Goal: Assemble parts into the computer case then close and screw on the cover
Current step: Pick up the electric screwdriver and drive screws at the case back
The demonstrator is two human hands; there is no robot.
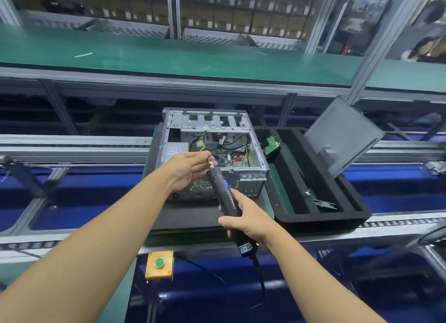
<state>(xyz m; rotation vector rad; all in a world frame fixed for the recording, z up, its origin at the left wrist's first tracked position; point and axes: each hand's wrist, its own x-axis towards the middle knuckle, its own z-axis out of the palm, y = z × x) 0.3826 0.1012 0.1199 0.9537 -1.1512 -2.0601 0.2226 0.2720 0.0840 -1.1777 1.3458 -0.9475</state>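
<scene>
An open grey computer case (258, 164) lies on a dark mat, its motherboard and cables showing inside. My right hand (246, 222) grips the lower body of a black electric screwdriver (223, 193), which points up and left over the case's near wall. My left hand (187, 169) pinches at the screwdriver's tip with thumb and fingertips; whatever small thing it holds there is too tiny to make out. The grey side cover (342, 136) leans tilted at the right, propped on a black foam tray (321, 220).
A green circuit board part (272, 145) sits in the foam tray's near-left slot. A yellow box with a green button (159, 264) is fixed at the bench front. The screwdriver's cable hangs down below my right hand. A green conveyor belt (169, 54) runs behind.
</scene>
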